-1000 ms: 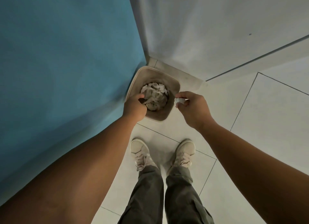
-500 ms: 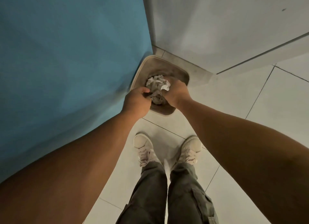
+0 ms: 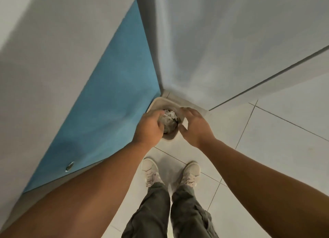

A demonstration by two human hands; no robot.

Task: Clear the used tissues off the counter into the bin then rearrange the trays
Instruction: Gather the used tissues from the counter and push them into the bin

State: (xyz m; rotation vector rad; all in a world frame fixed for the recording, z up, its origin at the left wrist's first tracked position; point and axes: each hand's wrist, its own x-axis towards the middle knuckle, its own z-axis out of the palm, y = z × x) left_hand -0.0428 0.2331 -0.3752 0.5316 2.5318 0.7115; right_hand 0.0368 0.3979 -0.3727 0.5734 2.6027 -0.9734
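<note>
A beige bin (image 3: 161,101) stands on the floor in the corner, filled with crumpled used tissues (image 3: 169,121). My left hand (image 3: 149,128) is at the bin's left rim, fingers curled over the edge and down into the opening beside the tissues. Over the bin's right rim hovers my right hand (image 3: 194,126), its fingers spread and relaxed with nothing seen in them. The near part of the rim is hidden under both hands. No counter or trays are in view.
A blue panel (image 3: 114,102) with a metal fitting (image 3: 69,166) runs along the left of the bin. White walls (image 3: 231,42) meet behind it. My two shoes (image 3: 151,172) stand on the tiled floor (image 3: 276,157) just in front.
My right hand held a small tissue, reached into the bin with it, and has now drawn back to the right rim without it. My left hand stayed at the left rim.
</note>
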